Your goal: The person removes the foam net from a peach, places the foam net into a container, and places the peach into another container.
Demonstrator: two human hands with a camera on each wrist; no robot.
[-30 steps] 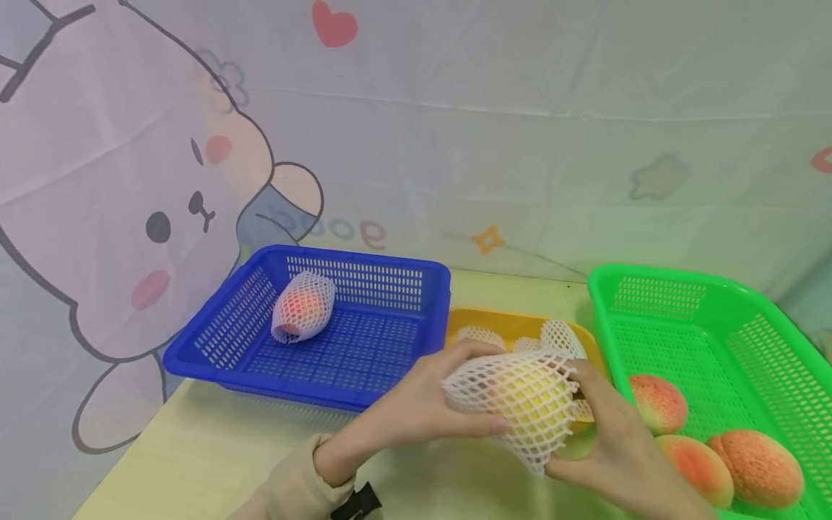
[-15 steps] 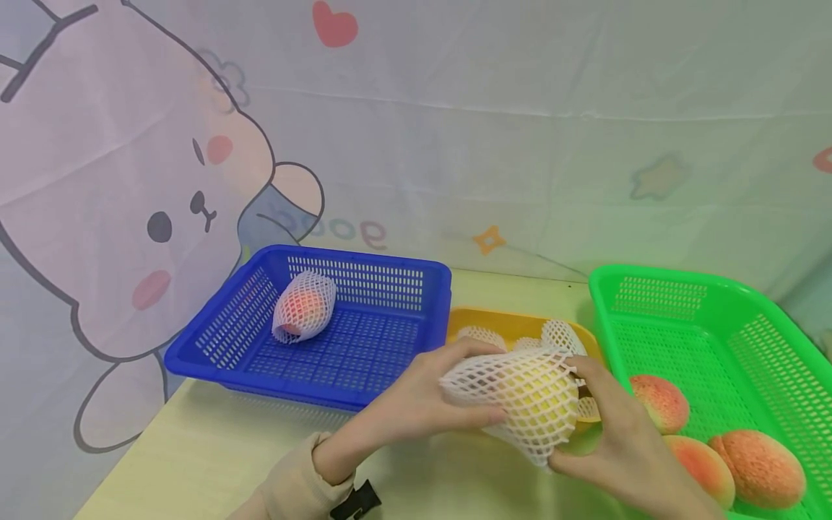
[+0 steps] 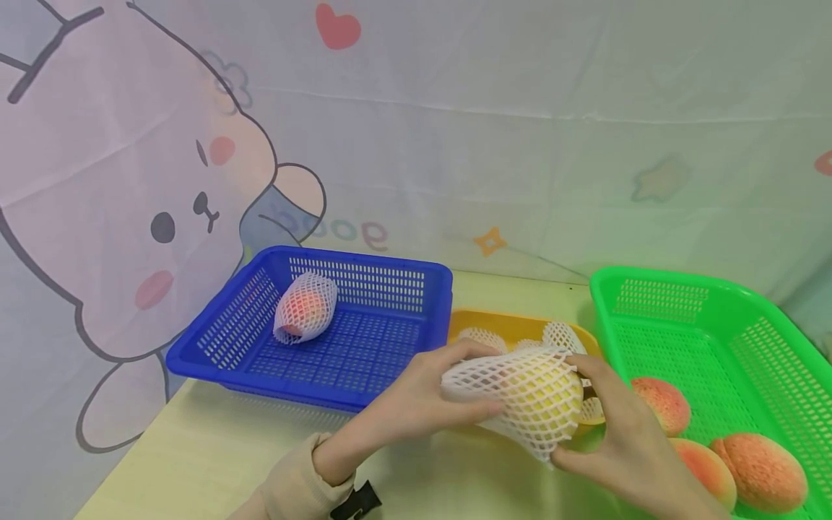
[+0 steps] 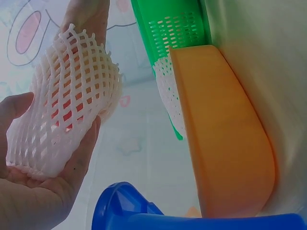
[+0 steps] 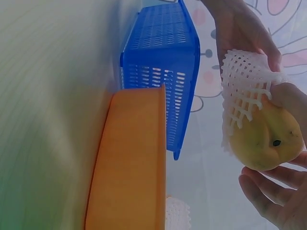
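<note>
A yellow peach with a red blush [image 5: 252, 143] sits partly inside a white foam net sleeve [image 3: 477, 379], held up above the table. My left hand [image 3: 422, 397] grips the narrower end of the sleeve, thumb on the near side. My right hand [image 3: 617, 440] holds the open end, with fingers at the sleeve's upper edge and thumb at its lower corner. In the right wrist view the peach's stem end pokes out bare from the sleeve, the right thumb pressing on the sleeve's edge and the other fingers below the fruit.
A blue basket [image 3: 364, 397] on the left holds a peach in a net sleeve [image 3: 305, 309]. Behind the hands, a yellow tray [image 3: 500, 318] contains more white net sleeves [image 3: 562, 338]. At right, a green basket [image 3: 656, 274] carries several bare peaches [image 3: 760, 471].
Both hands keep their hold. The right hand has shifted slightly rightward with the sleeve's open end, and the sleeve's lower corner has moved a little up and right.
</note>
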